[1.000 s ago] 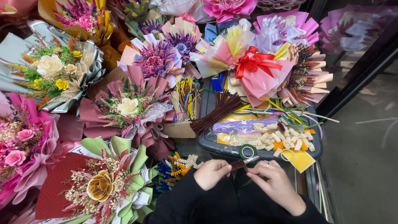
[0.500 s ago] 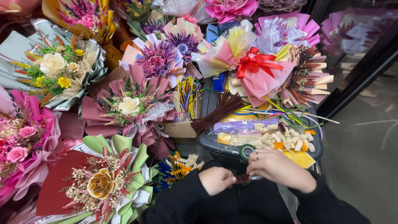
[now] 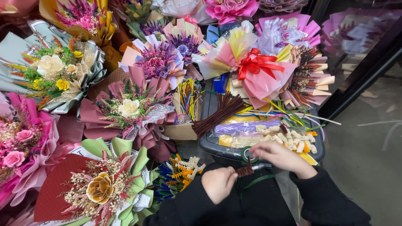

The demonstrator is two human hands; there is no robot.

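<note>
In front of me a dark plastic tray (image 3: 215, 146) carries brown fuzzy stems (image 3: 220, 113), small cream pieces (image 3: 289, 140) and purple packets (image 3: 247, 127); wrapped paper bouquets (image 3: 125, 109) crowd the floor beside it.

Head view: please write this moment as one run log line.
left hand: holds brown fuzzy coil | right hand: pinches coil top | behind: dark tray of craft stems | left: bouquets

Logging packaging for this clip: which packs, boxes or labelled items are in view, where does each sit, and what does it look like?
Clear flat packs: in the dark tray, purple and yellow contents, stacked.
Cardboard box: left of the tray, small, tan, holding coloured sticks.
Blue box: behind the tray, upright, partly hidden.
Dark tray: grey plastic, in front of the right hand.
No signs or screens visible.
</note>
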